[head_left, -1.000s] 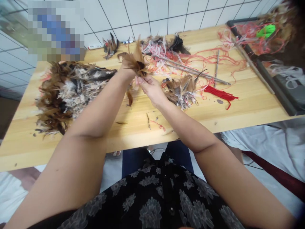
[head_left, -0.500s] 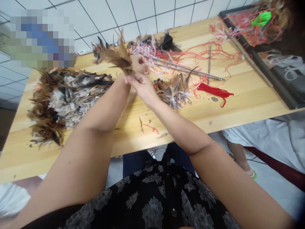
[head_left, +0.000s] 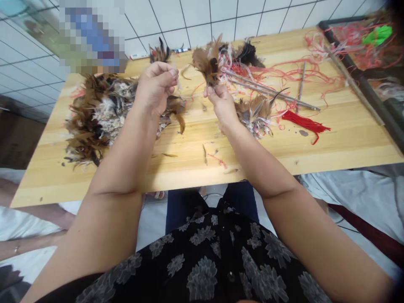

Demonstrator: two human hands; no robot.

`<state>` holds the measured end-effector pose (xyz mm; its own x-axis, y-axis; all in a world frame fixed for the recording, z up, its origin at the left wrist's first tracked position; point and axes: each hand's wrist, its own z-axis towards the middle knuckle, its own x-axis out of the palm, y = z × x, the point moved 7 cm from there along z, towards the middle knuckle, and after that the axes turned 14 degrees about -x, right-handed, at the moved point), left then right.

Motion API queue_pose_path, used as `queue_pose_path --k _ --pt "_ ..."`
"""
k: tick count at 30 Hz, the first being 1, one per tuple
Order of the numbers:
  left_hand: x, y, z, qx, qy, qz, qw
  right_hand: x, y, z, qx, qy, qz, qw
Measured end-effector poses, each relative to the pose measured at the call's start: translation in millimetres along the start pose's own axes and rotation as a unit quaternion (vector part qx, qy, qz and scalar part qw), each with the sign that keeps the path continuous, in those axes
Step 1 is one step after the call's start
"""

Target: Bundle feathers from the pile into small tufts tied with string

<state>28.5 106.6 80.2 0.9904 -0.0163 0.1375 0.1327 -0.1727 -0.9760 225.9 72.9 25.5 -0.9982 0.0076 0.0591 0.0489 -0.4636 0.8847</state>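
Note:
Between the thumb and fingers of my right hand (head_left: 223, 103) is the base of a bunch of brown feathers (head_left: 206, 65), its tips fanned upward. My left hand (head_left: 158, 84) is raised to the left of it, fingers closed in a pinch; whatever they grip is too fine to make out. Below and beside my left wrist spreads a large pile of brown and grey feather bunches (head_left: 110, 111). A smaller pile of feathers (head_left: 257, 111) lies just right of my right hand, with white and pink ties among it.
On the wooden table (head_left: 189, 168) lie red cords (head_left: 306, 120), thin sticks (head_left: 274, 93) and tangled pink strings (head_left: 284, 67). A dark-framed tray (head_left: 350, 69) at the right holds strings and a bright green bundle (head_left: 377, 35). Other people's limbs (head_left: 34, 206) show at the lower left.
My hands have uncrossed and moved apart. The left has swung left, while the right has shifted right with the feather bunch. The view has turned slightly left.

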Motion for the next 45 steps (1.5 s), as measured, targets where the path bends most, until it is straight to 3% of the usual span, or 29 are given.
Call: queue_pose_path --k 3,7,12,17,22,30,34,40,45 --pt "1.6 4.5 -18.5 0.015 0.034 -0.002 0.999 3.7 8.8 -5.1 0.001 -0.001 -0.016 1.0" --pt "4.5 17.8 -44.9 0.009 0.079 -0.041 0.996 23.9 18.2 -17.6 0.048 0.065 0.05 0.995" --pt "-2.9 36.8 -69.6 -0.024 0.054 -0.034 0.998 41.2 18.5 -36.5 0.12 0.12 0.118 0.978" --pt "-9.8 52.0 -74.1 -0.028 0.062 -0.09 0.994 48.4 21.8 -44.9 0.128 0.131 0.143 0.973" --pt "-9.9 68.8 -72.0 -0.077 0.058 -0.097 0.991 38.3 21.4 -39.7 0.125 0.102 0.108 0.981" --pt "-0.9 74.0 -73.3 -0.065 0.064 -0.043 0.995 45.0 18.9 -44.9 0.102 0.125 0.105 0.981" --pt "2.6 80.4 -72.9 -0.085 0.049 -0.066 0.993 52.1 16.7 -47.9 0.111 0.137 0.115 0.978" --pt "13.6 74.3 -86.6 -0.122 0.092 -0.107 0.982 37.3 12.8 -37.9 0.091 0.081 0.077 0.99" --pt "19.9 60.9 -99.4 -0.131 0.081 -0.115 0.981 26.7 10.8 -31.2 0.091 0.051 0.03 0.994"
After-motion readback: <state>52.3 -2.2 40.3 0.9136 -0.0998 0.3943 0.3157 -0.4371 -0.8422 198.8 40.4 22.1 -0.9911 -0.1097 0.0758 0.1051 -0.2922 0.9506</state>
